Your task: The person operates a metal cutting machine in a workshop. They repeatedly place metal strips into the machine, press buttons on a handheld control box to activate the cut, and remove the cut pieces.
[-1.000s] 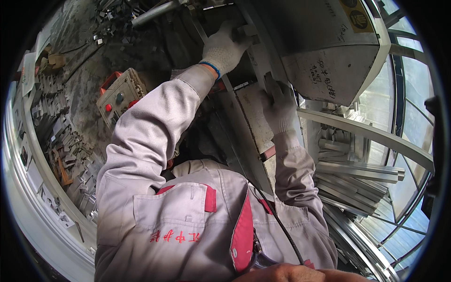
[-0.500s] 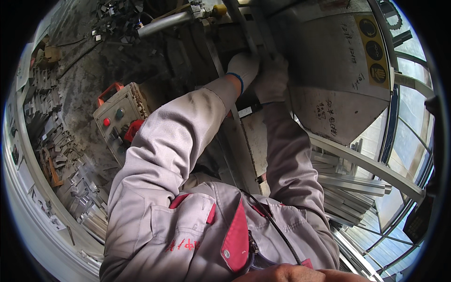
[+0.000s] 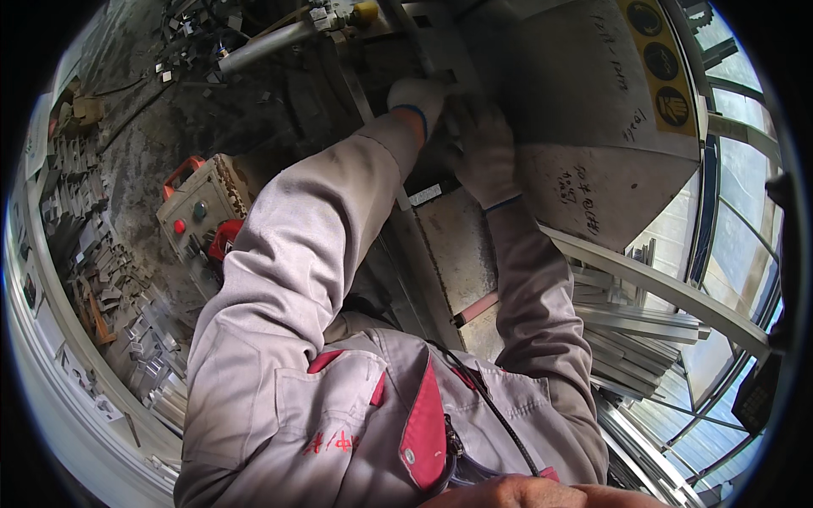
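Both my hands wear whitish work gloves with blue cuffs and reach into the shadowed gap of a grey machine. My left hand (image 3: 417, 99) is closed, its fingers curled at the far end of the gap by a metal bar (image 3: 430, 42). What it grips is hidden. To its right, my right hand (image 3: 486, 157) lies in shadow beside the machine's large metal cover (image 3: 576, 110), fingers stretched forward and a little apart. Nothing shows in it. Just nearer sits a flat metal bed (image 3: 457, 245) with a small light label (image 3: 426, 195) at its far edge.
A control box (image 3: 203, 212) with red and dark buttons stands left of my left arm. Metal offcuts (image 3: 102, 262) litter the floor at the left. Stacked metal profiles (image 3: 627, 339) and a long rail (image 3: 660, 288) lie at the right. A pinkish rod (image 3: 476, 309) sits by my right forearm.
The view has shifted slightly. My right hand has drawn back a little toward me and its fingers have straightened. More of the metal bed and the pinkish rod shows. My left hand stays closed.
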Demonstrator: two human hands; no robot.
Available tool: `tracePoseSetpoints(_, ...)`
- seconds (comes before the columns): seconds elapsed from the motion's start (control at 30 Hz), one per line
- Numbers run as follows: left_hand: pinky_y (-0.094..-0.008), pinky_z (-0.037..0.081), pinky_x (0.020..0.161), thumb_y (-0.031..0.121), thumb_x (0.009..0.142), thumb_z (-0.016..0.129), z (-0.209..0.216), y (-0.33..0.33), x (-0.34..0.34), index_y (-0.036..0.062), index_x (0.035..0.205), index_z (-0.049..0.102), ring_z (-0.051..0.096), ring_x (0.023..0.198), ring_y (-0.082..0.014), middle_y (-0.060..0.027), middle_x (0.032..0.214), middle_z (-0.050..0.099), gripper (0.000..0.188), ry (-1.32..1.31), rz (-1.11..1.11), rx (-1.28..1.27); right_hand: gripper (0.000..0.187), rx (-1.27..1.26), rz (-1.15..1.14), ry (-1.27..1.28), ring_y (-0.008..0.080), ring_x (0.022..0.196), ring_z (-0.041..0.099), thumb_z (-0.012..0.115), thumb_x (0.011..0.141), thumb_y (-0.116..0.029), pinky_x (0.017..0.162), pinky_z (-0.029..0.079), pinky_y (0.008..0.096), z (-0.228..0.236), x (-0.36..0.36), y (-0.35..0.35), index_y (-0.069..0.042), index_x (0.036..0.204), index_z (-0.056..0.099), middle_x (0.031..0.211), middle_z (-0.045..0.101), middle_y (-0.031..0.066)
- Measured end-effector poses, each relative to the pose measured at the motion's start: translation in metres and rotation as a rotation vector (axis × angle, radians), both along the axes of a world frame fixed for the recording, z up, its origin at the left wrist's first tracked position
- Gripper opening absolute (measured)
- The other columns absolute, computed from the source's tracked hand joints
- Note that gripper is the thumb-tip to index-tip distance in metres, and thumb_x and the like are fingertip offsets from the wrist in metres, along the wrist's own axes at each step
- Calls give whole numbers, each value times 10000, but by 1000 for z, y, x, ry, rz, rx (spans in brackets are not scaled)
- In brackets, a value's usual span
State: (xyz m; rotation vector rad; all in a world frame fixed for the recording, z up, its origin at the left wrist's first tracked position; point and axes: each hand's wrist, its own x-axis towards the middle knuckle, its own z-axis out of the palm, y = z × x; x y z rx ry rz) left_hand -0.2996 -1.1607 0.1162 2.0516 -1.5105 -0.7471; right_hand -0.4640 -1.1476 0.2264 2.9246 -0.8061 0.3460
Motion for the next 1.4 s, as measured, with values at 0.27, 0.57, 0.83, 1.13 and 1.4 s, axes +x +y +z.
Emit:
tracePoseSetpoints(0.27,-397,604,863,366,1052,680,-22,-13,-12,-59,1264,720,739,1017,-247,-156,1133,768,477,1066,651,-42,619,-118,211,-27,368,1393,530,669,907,-101,1146,478,480,-19,3,-33,-64,1517,569,1499,564,148)
tracePoseSetpoints(0.57,-483,609,918,201,1065,566,14,0,0,125,1322,722,738,1135,-416,-241,1248,750,310,332,268,122,672,-151,94,230,366,1495,464,616,952,-175,1228,398,483,-35,10,-45,-47,1598,482,1596,503,187)
tracePoseSetpoints(0.83,-463,598,945,399,1031,620,88,111,-13,66,1179,779,754,1080,-405,-213,1126,791,398,523,418,-226,746,-55,103,167,415,1537,420,675,937,-209,1291,327,513,-47,6,-51,-50,1628,444,1649,454,206)
tracePoseSetpoints(1.13,-290,589,818,138,990,764,122,342,12,10,1129,772,752,876,-121,-85,984,813,189,585,602,-198,946,62,94,186,444,1494,469,886,761,-353,1225,433,527,-3,22,-26,-17,1557,501,1593,487,253)
tracePoseSetpoints(1.4,-500,592,932,457,977,729,11,465,143,132,1229,723,757,1087,-397,-176,1189,788,411,-130,1060,235,913,1,103,209,435,1458,510,875,733,-33,1215,461,481,-9,23,-28,-39,1567,503,1587,508,234)
